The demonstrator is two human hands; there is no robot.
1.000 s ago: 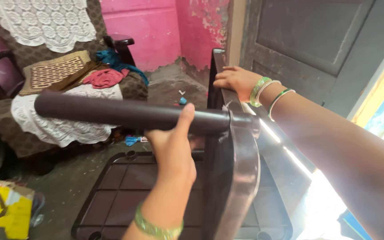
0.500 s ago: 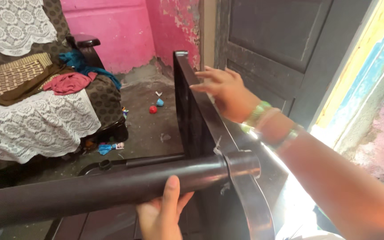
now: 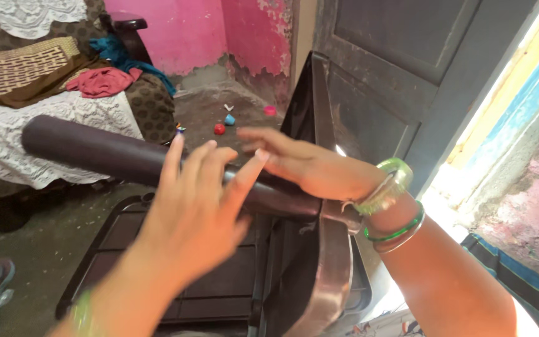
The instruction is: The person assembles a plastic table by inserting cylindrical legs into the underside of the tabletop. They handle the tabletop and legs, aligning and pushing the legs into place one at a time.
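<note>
At frame centre, the blurred left hand spreads open-fingered before the dark table leg, seemingly not gripping. The right hand lies flat, fingers extended, hiding the leg's joint with the overturned table, whose lower edge is cut off.

We see a grey concrete floor carrying a dark overturned plastic table, with small red and blue toys scattered near the pink wall. At left, a sofa bears a white lace cloth and a red garment.
</note>
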